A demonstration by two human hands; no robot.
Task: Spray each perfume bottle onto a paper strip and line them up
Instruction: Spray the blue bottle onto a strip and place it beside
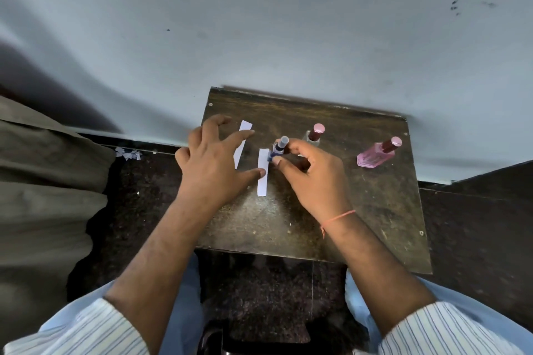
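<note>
On a small dark wooden table [331, 228], my right hand [308, 176] grips a small blue perfume bottle [279, 148] with a grey cap, right beside the top end of a white paper strip [262, 174]. My left hand [215, 161] has its fingers spread; its thumb touches that strip's left edge. A second white strip [243, 135] lies at an angle under my left fingers. A clear bottle with a pink cap [314, 134] stands just behind my right hand. A pink bottle [377, 151] stands further right.
The table stands against a pale wall [288, 37]. Dark speckled floor [144, 196] surrounds it, with paper scraps [128, 153] at the wall's foot on the left. A drab cloth [43, 181] hangs at the far left. My knees sit below the table's near edge.
</note>
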